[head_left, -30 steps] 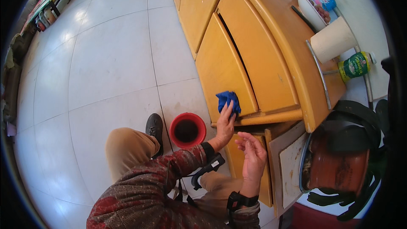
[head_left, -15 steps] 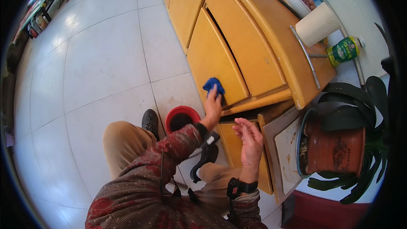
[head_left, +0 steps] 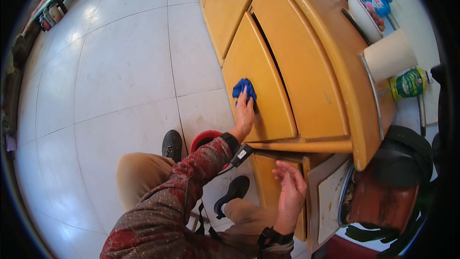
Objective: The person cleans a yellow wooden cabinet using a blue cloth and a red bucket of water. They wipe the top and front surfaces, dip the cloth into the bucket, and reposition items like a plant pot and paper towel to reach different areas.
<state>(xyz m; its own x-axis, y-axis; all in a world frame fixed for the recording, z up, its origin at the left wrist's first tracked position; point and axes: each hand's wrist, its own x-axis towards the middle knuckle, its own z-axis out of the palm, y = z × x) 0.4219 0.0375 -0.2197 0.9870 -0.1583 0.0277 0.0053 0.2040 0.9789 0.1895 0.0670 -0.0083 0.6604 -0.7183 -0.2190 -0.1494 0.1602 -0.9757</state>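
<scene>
My left hand (head_left: 245, 116) presses a crumpled blue cloth (head_left: 243, 89) against the lower front of a yellow wooden cabinet door (head_left: 261, 81). Its fingers lie over the cloth and hide part of it. Lower right, my right hand (head_left: 290, 189) hovers with nothing in it, fingers slightly bent and apart, beside the cabinet's lower open compartment (head_left: 273, 175). A red bucket (head_left: 203, 139) stands on the floor under my left forearm, which covers most of it.
On the cabinet top are a paper roll (head_left: 390, 56), a green-labelled bottle (head_left: 409, 84), a white bowl (head_left: 365, 18) and a blue pump bottle (head_left: 378, 4). A brown plant pot (head_left: 383, 204) stands at right. My shoes (head_left: 171, 145) rest on pale tiles (head_left: 127, 62).
My left hand has slid the cloth farther up the door, away from its near edge. The whole view has shifted, and my left sleeve covers more of the bucket.
</scene>
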